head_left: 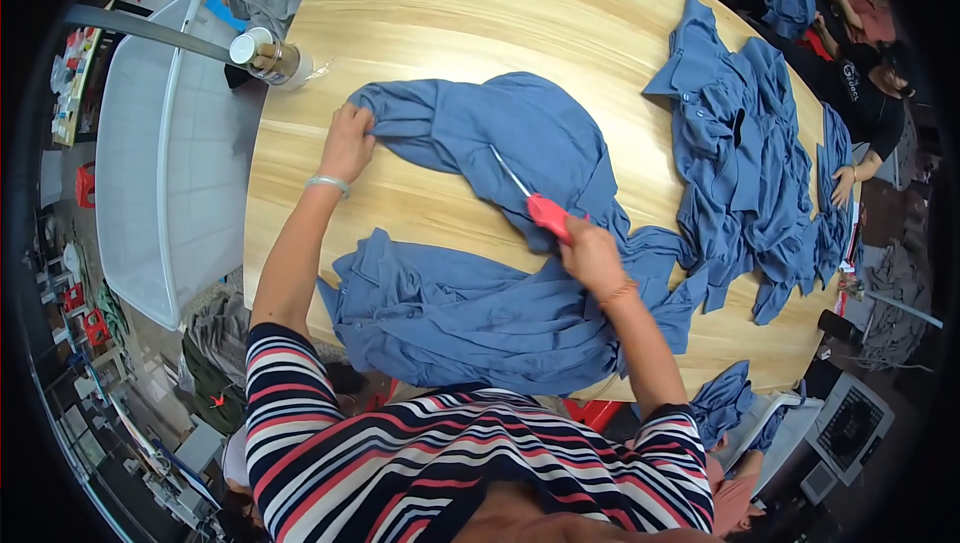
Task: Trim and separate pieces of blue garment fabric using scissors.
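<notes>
A blue garment [490, 143] lies spread across the wooden table [420, 13] in front of me. My left hand [347, 141] pinches its far left edge against the tabletop; a silver bangle circles that wrist. My right hand [590, 255] grips red-handled scissors [545, 215], whose thin blades point up and left over the cloth. More blue fabric [450, 318] is bunched at the table's near edge, under my right forearm.
A heap of blue garments [750, 163] covers the table's right side, and another person's hand [842, 183] rests at its far edge. A metal-capped cylinder [268, 56] stands at the table's left rim. A white tub [150, 163] sits on the floor to the left.
</notes>
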{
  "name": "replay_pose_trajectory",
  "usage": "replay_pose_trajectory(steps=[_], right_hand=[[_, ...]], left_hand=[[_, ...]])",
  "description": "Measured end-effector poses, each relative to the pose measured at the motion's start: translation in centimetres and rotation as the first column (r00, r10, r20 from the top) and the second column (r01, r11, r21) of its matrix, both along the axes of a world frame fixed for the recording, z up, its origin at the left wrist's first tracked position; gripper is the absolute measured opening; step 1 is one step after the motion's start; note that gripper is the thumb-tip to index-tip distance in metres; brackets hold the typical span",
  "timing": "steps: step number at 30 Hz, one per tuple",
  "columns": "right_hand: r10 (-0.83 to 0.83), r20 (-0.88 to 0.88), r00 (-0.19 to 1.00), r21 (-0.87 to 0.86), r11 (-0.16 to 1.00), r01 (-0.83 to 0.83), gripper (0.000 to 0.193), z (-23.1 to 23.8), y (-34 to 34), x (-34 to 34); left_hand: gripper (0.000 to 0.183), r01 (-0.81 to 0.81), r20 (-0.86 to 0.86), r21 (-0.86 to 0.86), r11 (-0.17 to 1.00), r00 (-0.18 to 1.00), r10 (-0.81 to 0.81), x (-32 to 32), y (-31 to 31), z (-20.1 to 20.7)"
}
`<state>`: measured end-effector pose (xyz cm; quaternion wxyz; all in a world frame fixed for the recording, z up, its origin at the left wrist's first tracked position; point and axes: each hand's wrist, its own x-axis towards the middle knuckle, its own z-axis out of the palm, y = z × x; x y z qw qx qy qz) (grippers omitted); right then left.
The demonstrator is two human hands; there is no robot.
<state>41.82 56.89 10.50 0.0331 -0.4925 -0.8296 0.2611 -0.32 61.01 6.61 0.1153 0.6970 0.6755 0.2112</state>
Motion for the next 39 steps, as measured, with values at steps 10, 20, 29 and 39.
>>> replay_pose_trajectory(steps=[10, 20, 29, 39], right_hand=[[-0.478, -0.267, 0.837, -0.072, 0.876, 0.477, 0.013, 16.8, 6.2, 16.1], [-0.463, -0.059, 0.884, 0.266, 0.846, 0.461, 0.04, 6.5, 7.2, 8.2], [-0.321, 0.109, 0.941, 0.195, 0.935, 0.297, 0.059, -1.4, 2.1, -1.1], [-0.427, -0.332, 0.841, -0.499, 0.836, 0.227, 0.037, 11.4, 3.6, 13.4]], left_hand=[[0.015, -0.108, 0.804, -0.018, 0.994, 0.589, 0.079, -2.5, -1.5, 8.1], [0.071, -0.288, 0.328, -0.028, 0.957, 0.902, 0.281, 5.6, 5.7, -2.2], [0.027, -0.292, 0.101, 0.061, 0.955, 0.953, 0.285, 3.5, 8.2, -3.2], [0.019, 0.056, 0.826, -0.557, 0.829, 0.137, 0.546, -3.4, 2.6, 7.8]])
